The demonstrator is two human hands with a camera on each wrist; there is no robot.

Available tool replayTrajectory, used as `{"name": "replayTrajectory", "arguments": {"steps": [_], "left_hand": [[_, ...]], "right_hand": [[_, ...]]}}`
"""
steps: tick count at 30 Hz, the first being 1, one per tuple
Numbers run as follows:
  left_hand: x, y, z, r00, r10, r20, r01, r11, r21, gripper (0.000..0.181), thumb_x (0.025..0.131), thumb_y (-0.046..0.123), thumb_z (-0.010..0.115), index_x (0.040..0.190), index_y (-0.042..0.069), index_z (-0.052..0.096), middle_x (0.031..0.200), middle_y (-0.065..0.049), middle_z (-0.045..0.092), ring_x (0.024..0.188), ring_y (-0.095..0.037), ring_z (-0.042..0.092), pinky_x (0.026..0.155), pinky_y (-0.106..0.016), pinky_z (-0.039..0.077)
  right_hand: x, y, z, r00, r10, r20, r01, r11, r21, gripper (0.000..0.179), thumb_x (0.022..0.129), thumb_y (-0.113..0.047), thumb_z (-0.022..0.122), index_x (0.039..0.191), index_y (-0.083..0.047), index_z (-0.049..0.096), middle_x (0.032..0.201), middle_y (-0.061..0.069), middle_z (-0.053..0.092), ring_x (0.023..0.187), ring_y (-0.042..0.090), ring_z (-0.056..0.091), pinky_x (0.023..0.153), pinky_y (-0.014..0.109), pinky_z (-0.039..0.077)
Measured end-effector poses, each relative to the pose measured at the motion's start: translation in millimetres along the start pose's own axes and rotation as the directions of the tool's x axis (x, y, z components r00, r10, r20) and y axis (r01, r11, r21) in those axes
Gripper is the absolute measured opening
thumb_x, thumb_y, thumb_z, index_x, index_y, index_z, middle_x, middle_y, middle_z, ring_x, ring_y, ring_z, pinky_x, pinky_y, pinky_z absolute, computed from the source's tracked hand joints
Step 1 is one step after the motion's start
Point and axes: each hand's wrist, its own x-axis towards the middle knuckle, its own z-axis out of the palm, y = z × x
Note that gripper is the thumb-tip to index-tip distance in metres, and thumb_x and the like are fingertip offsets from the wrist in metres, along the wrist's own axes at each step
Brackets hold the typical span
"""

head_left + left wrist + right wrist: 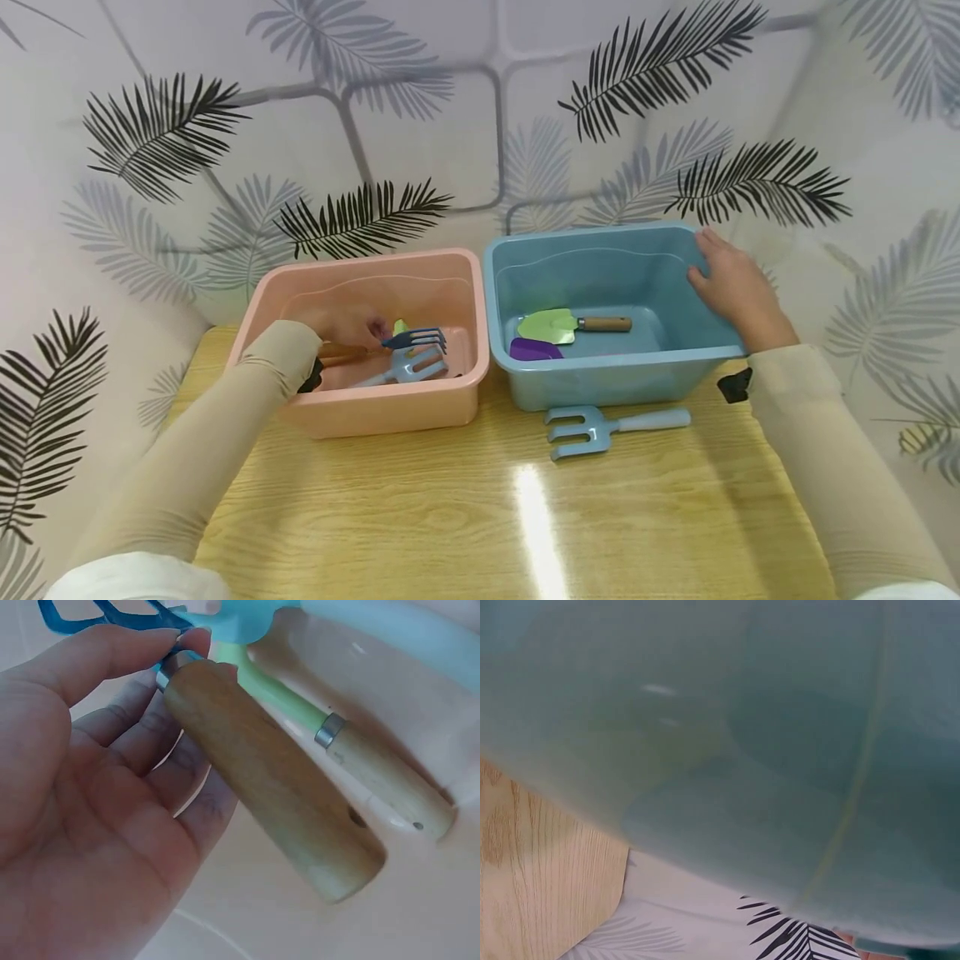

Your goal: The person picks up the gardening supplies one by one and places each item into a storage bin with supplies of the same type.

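Inside the pink basin point(390, 417), my left hand point(360, 325) pinches a dark blue hand fork point(417, 337) near the base of its tines. The left wrist view shows its wooden handle point(270, 780) slanting out past my palm. Beneath it lie a light blue hand fork point(411, 367) and a green tool with a wooden handle point(390, 776); the green tool's head is mostly hidden. My right hand point(738, 292) grips the right rim of the blue basin point(600, 385), thumb on the inner side. That basin's wall point(705, 750) fills most of the right wrist view.
In the blue basin lie a green trowel point(551, 326) with a wooden handle and a purple tool point(534, 350), partly hidden by the front wall. Another light blue fork point(600, 427) rests on the wooden table point(420, 517) before it. A leaf-patterned covering point(525, 108) stands behind.
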Motion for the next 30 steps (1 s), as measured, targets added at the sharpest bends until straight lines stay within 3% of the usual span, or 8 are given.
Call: {"name": "replayTrajectory", "arguments": {"steps": [2, 6, 12, 17, 21, 23, 28, 30], "left_hand": [[1.4, -1.5, 2.6, 0.999, -0.019, -0.032, 0.019, 1.0, 0.013, 0.004, 0.083, 0.0, 0.055, 0.08, 0.001, 0.058, 0.071, 0.001, 0.047, 0.064, -0.011, 0.041, 0.058, -0.024, 0.034], [4.8, -4.5, 8.1, 0.996, -0.049, -0.069, 0.051, 0.998, 0.029, 0.013, 0.082, 0.002, 0.06, 0.094, 0.001, 0.065, 0.091, -0.006, 0.061, 0.08, -0.015, 0.052, 0.069, -0.027, 0.046], [8.2, -5.1, 10.7, 0.997, -0.009, -0.08, 0.015, 0.997, 0.078, 0.014, 0.078, 0.002, 0.066, 0.091, 0.002, 0.063, 0.088, -0.006, 0.061, 0.078, -0.015, 0.054, 0.07, -0.029, 0.047], [6.0, -2.9, 11.3, 0.999, -0.022, -0.032, 0.022, 1.0, 0.001, 0.013, 0.079, -0.001, 0.064, 0.093, -0.001, 0.062, 0.089, -0.01, 0.062, 0.076, -0.015, 0.057, 0.07, -0.027, 0.048], [5.8, -4.2, 11.5, 0.998, -0.052, -0.035, 0.052, 0.999, -0.014, 0.013, 0.084, 0.003, 0.065, 0.096, 0.002, 0.062, 0.091, -0.009, 0.061, 0.077, -0.017, 0.057, 0.07, -0.028, 0.049], [7.5, -9.5, 11.6, 0.997, -0.051, -0.049, 0.051, 0.999, 0.003, 0.011, 0.085, 0.009, 0.066, 0.095, 0.005, 0.064, 0.09, -0.006, 0.06, 0.077, -0.018, 0.056, 0.069, -0.031, 0.049], [20.4, -44.8, 12.7, 0.991, 0.007, -0.131, 0.006, 0.995, 0.1, 0.009, 0.083, 0.027, 0.068, 0.088, 0.021, 0.065, 0.086, 0.005, 0.057, 0.078, -0.014, 0.051, 0.066, -0.029, 0.046], [17.3, -42.1, 8.9, 0.99, -0.002, -0.141, 0.01, 0.998, 0.06, 0.007, 0.085, 0.024, 0.065, 0.09, 0.019, 0.064, 0.087, 0.004, 0.056, 0.08, -0.015, 0.049, 0.067, -0.029, 0.044]], "right_hand": [[0.0, -0.5, -0.5, 1.0, 0.0, 0.003, 0.0, 1.0, 0.001, 0.058, 0.095, -0.013, 0.046, 0.144, 0.005, 0.021, 0.151, 0.019, 0.014, 0.132, 0.043, 0.022, 0.104, 0.057, 0.02], [0.4, -0.6, -0.4, 1.0, -0.001, 0.002, 0.001, 1.0, -0.002, 0.058, 0.095, -0.014, 0.046, 0.144, 0.005, 0.021, 0.151, 0.018, 0.015, 0.132, 0.043, 0.022, 0.103, 0.057, 0.021], [-0.7, 0.2, -0.9, 1.0, 0.002, 0.005, -0.002, 1.0, -0.001, 0.058, 0.095, -0.013, 0.047, 0.144, 0.006, 0.022, 0.151, 0.02, 0.016, 0.132, 0.043, 0.022, 0.104, 0.057, 0.02], [-1.1, -1.0, -1.9, 1.0, 0.001, 0.007, -0.001, 1.0, 0.004, 0.058, 0.094, -0.013, 0.046, 0.143, 0.006, 0.022, 0.15, 0.02, 0.016, 0.132, 0.043, 0.022, 0.104, 0.057, 0.02], [-1.3, -1.2, -1.7, 1.0, -0.003, 0.009, 0.003, 1.0, 0.003, 0.058, 0.094, -0.013, 0.046, 0.143, 0.006, 0.022, 0.15, 0.02, 0.015, 0.132, 0.044, 0.023, 0.103, 0.057, 0.021], [-1.3, -1.7, -1.8, 1.0, -0.002, 0.012, 0.002, 1.0, 0.004, 0.058, 0.095, -0.013, 0.046, 0.144, 0.006, 0.022, 0.151, 0.02, 0.015, 0.132, 0.044, 0.023, 0.103, 0.058, 0.021], [-1.7, -2.6, -2.5, 1.0, 0.004, 0.015, -0.004, 1.0, 0.006, 0.058, 0.095, -0.013, 0.046, 0.144, 0.006, 0.021, 0.151, 0.02, 0.015, 0.132, 0.044, 0.022, 0.103, 0.057, 0.02], [-1.9, -2.5, -2.2, 1.0, 0.003, 0.013, -0.003, 1.0, 0.007, 0.058, 0.095, -0.013, 0.046, 0.144, 0.006, 0.021, 0.151, 0.02, 0.015, 0.132, 0.044, 0.022, 0.103, 0.057, 0.02]]}}
